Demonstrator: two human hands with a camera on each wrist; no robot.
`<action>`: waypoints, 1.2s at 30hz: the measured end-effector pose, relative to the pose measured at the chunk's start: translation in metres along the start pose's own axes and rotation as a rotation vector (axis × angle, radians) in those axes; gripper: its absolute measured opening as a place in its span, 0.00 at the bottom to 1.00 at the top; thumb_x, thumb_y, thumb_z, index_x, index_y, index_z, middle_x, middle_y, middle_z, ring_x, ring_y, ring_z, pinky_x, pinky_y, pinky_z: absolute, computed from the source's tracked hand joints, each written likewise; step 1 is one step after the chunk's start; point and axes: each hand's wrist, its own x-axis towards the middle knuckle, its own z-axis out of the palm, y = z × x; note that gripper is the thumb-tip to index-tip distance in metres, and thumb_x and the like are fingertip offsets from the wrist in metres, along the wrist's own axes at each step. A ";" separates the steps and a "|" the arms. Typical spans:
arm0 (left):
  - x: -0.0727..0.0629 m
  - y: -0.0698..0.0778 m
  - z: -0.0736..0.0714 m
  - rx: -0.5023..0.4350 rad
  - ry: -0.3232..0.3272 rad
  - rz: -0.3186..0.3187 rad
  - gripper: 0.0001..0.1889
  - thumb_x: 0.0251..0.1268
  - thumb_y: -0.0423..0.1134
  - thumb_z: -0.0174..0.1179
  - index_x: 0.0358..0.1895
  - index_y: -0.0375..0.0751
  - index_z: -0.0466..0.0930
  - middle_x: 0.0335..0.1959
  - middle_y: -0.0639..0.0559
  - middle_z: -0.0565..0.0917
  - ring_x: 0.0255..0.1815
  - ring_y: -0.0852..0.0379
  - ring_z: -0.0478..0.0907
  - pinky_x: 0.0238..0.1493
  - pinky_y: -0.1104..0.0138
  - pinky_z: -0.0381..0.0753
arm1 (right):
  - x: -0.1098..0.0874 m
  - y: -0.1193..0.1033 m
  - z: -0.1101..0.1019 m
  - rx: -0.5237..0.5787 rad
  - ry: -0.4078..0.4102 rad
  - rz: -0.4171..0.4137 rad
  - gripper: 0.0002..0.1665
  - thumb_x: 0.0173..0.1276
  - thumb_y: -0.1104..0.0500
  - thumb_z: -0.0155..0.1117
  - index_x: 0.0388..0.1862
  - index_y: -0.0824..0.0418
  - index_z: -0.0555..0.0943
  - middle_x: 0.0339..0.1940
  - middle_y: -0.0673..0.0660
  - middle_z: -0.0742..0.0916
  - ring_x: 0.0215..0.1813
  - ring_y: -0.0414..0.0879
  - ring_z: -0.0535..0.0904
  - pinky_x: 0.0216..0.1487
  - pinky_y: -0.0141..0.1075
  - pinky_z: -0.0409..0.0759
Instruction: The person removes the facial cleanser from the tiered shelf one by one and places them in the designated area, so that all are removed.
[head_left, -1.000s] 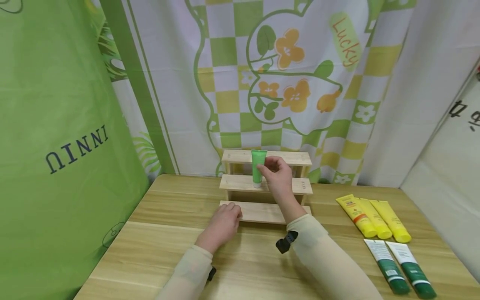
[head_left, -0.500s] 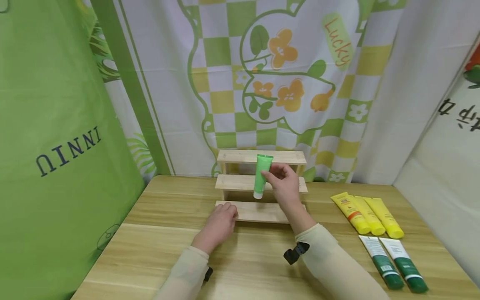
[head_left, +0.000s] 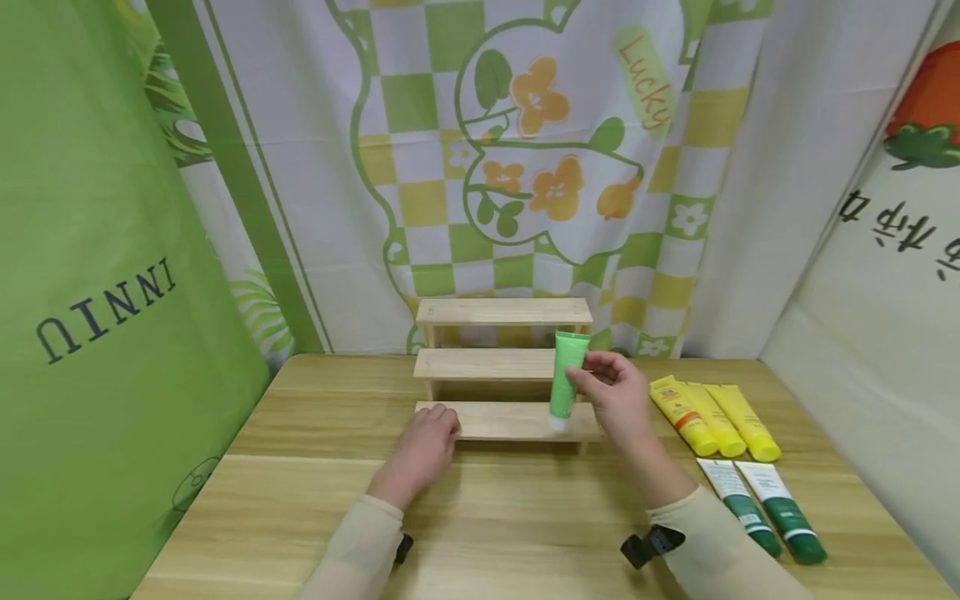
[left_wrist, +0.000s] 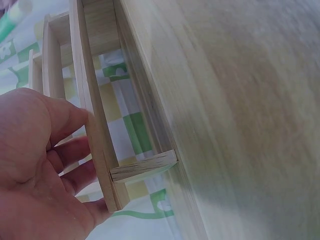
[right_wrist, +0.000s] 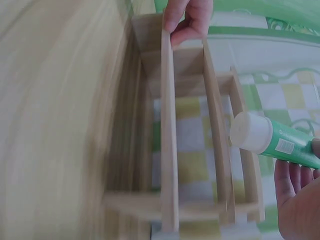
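A small green squeeze tube (head_left: 568,377) with a white cap is pinched between the thumb and fingers of my right hand (head_left: 618,396). It stands nearly upright, cap down, in front of the right part of a three-step wooden display stand (head_left: 495,421). The white cap (right_wrist: 250,132) and a barcode label show in the right wrist view. My left hand (head_left: 426,446) grips the left end of the stand's lowest board, its fingers bent over the edge. That board (left_wrist: 95,120) lies against the fingers in the left wrist view.
Three yellow tubes (head_left: 716,419) lie side by side on the wooden table (head_left: 510,517), right of the stand. Two white-and-green tubes (head_left: 782,512) lie nearer. A patterned curtain (head_left: 420,208) hangs behind; a green cloth (head_left: 112,375) hangs at the left.
My right hand has brought the green tube from the middle step toward me, down and to the right. My left hand stays on the lowest board. The head view has turned slightly right.
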 end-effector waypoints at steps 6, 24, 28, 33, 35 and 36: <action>-0.001 0.004 -0.008 -0.019 0.007 0.010 0.04 0.65 0.30 0.61 0.36 0.42 0.75 0.32 0.54 0.71 0.34 0.52 0.68 0.42 0.60 0.72 | -0.011 0.003 -0.047 -0.117 0.032 0.056 0.24 0.60 0.62 0.75 0.50 0.72 0.77 0.35 0.49 0.83 0.40 0.39 0.80 0.40 0.31 0.83; -0.005 0.003 -0.003 -0.019 0.028 0.011 0.04 0.63 0.29 0.61 0.35 0.41 0.76 0.31 0.54 0.72 0.34 0.52 0.69 0.42 0.60 0.72 | -0.035 0.029 -0.147 -0.597 -0.013 0.164 0.36 0.62 0.45 0.72 0.59 0.69 0.78 0.48 0.61 0.85 0.38 0.36 0.81 0.39 0.36 0.84; -0.010 0.003 0.001 -0.018 0.037 0.004 0.05 0.63 0.29 0.62 0.35 0.42 0.76 0.31 0.54 0.73 0.33 0.53 0.69 0.41 0.59 0.72 | -0.041 0.042 -0.154 -0.831 -0.052 0.101 0.34 0.62 0.41 0.70 0.54 0.66 0.81 0.45 0.58 0.87 0.43 0.49 0.83 0.43 0.44 0.81; -0.009 0.004 0.002 -0.028 0.063 0.018 0.06 0.63 0.29 0.63 0.34 0.43 0.75 0.31 0.55 0.71 0.32 0.53 0.68 0.40 0.60 0.72 | -0.041 0.039 -0.157 -0.982 -0.093 0.045 0.30 0.62 0.42 0.70 0.50 0.67 0.84 0.42 0.59 0.88 0.48 0.59 0.82 0.46 0.53 0.77; -0.006 0.004 0.000 -0.025 0.066 0.021 0.06 0.63 0.30 0.62 0.35 0.43 0.75 0.31 0.55 0.71 0.32 0.54 0.66 0.40 0.60 0.71 | -0.038 0.036 -0.158 -1.006 -0.123 0.040 0.30 0.62 0.44 0.70 0.49 0.68 0.83 0.43 0.61 0.88 0.48 0.61 0.82 0.46 0.54 0.77; -0.004 0.004 0.000 -0.024 0.067 0.022 0.06 0.64 0.30 0.62 0.35 0.43 0.75 0.31 0.55 0.70 0.32 0.54 0.66 0.40 0.60 0.71 | -0.037 0.035 -0.158 -1.015 -0.142 0.039 0.30 0.62 0.44 0.70 0.50 0.69 0.83 0.43 0.63 0.87 0.48 0.61 0.82 0.45 0.54 0.77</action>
